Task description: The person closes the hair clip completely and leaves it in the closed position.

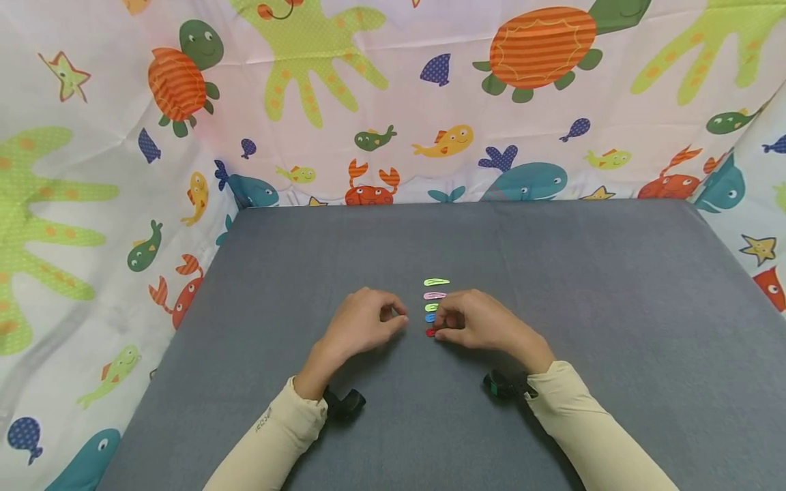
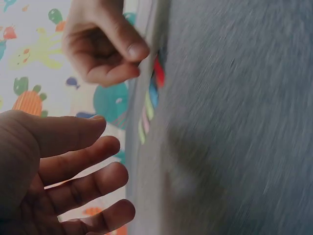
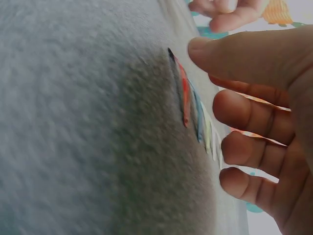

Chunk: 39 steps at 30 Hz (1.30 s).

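Observation:
Several snap hair clips lie in a column on the grey cloth. From the far end come a lime clip (image 1: 436, 281), a pink clip (image 1: 433, 296), another lime clip (image 1: 431, 307), a blue clip (image 1: 429, 318) and a red clip (image 1: 430, 333). My right hand (image 1: 482, 322) hovers at their right ends, partly covering the nearer ones in the head view. Its fingers (image 3: 239, 110) are loosely bent with nothing between them, beside the red clip. To the left of the column, my left hand (image 1: 366, 319) is also relaxed and holds nothing.
Grey cloth (image 1: 276, 273) covers the table around the clips. A curtain (image 1: 405, 88) printed with sea animals rises behind and at both sides. Small dark cameras, such as the left wrist camera (image 1: 346, 404), are strapped under both wrists.

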### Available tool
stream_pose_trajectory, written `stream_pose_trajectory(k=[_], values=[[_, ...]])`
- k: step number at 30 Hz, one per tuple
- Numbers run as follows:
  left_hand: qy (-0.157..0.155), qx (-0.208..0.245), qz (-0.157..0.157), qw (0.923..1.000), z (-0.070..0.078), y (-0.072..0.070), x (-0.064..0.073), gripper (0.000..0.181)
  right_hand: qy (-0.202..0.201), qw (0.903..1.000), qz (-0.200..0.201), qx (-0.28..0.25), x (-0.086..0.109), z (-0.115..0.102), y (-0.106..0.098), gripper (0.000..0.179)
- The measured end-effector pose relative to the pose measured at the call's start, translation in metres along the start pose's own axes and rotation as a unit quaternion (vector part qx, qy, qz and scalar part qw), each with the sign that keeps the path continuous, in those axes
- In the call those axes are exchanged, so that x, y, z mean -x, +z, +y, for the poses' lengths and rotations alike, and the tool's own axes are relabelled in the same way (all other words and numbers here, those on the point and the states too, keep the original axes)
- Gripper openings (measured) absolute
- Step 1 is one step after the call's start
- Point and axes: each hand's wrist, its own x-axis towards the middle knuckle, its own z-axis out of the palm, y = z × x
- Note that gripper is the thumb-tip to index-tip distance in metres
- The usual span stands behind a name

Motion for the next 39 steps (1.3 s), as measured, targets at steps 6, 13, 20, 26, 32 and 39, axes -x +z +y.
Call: stream_pose_trajectory(k=[6, 13, 20, 26, 32, 39], values=[[-0.018, -0.008, -0.008, 0.9998, -0.012, -0.016, 0.004, 0.006, -0.027, 0.9988, 0.032, 0.026, -0.004, -0.006, 0.007, 0.014], [-0.041, -0.034, -0.039, 0.9978, -0.024, -0.031, 0.011, 0.008, -0.041, 0.9963, 0.056, 0.05, -0.013, -0.017, 0.018, 0.024], [-0.076, -0.061, -0.088, 0.9914, -0.032, -0.044, 0.023, 0.005, -0.047, 0.9962, 0.045, 0.058, -0.028, -0.031, 0.036, 0.034], [-0.093, -0.076, -0.117, 0.9858, -0.036, -0.051, 0.034, 0.008, -0.071, 0.9945, 0.044, 0.064, -0.043, -0.045, 0.05, 0.035], [-0.125, -0.109, -0.124, 0.9784, -0.036, -0.051, 0.042, 0.017, -0.065, 0.9945, 0.031, 0.075, -0.051, -0.051, 0.057, 0.035], [-0.14, -0.135, -0.145, 0.9701, -0.034, -0.05, 0.046, 0.029, -0.062, 0.9952, 0.036, 0.066, -0.049, -0.05, 0.056, 0.035]])
